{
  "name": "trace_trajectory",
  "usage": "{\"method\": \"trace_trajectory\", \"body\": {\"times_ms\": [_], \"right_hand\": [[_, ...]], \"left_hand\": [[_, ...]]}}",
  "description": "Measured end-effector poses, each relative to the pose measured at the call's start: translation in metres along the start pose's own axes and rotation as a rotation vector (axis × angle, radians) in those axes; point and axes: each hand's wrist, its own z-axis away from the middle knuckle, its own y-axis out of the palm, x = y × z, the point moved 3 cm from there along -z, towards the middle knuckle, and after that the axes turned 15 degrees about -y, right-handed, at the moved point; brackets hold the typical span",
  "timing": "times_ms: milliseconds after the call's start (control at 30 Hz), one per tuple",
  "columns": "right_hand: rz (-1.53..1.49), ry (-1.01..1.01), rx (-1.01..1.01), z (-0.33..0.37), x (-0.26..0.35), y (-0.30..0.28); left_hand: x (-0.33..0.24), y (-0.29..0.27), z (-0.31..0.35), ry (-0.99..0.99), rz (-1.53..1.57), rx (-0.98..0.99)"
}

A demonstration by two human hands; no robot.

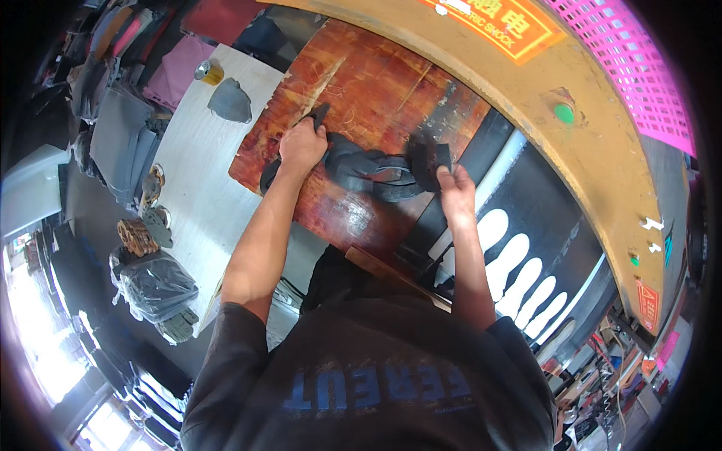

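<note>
My left hand (303, 146) is closed at the left part of a worn reddish-brown board (361, 83). A narrow dark piece (321, 114) sticks out past its fingers, too small to name. More dark material shows beside that wrist. At the right, my right hand (457, 194) pinches the edge of a flat black piece of material (427, 161), partly smeared by motion and held over the board's right side. Between both hands lies a loose heap of dark curved strips and pieces (368, 171), some looped, on the board.
White sole-shaped pieces (519, 263) lie in a row on a black surface at right. A yellow machine beam (594, 98) arches along the far and right side, below a pink basket (639, 60). The pale table (207, 158) at left bears a can (208, 72) and a plastic-wrapped bundle (154, 286).
</note>
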Motion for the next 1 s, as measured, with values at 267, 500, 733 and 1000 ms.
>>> {"method": "trace_trajectory", "body": {"times_ms": [267, 500, 733, 1000], "right_hand": [[-0.074, 0.009, -0.107, 0.001, 0.030, -0.019], [-0.700, 0.070, 0.027, 0.039, 0.046, 0.049], [-1.324, 0.410, 0.318, 0.057, 0.068, 0.159], [-1.221, 0.511, 0.021, 0.068, 0.082, 0.181]], "left_hand": [[0.023, -0.066, 0.002, 0.038, 0.181, 0.116], [0.064, -0.150, 0.031, 0.237, 1.668, 0.877], [0.051, -0.145, 0.045, 0.498, 2.068, 1.497], [0.062, -0.090, 0.038, 0.163, 1.998, 1.176]]}}
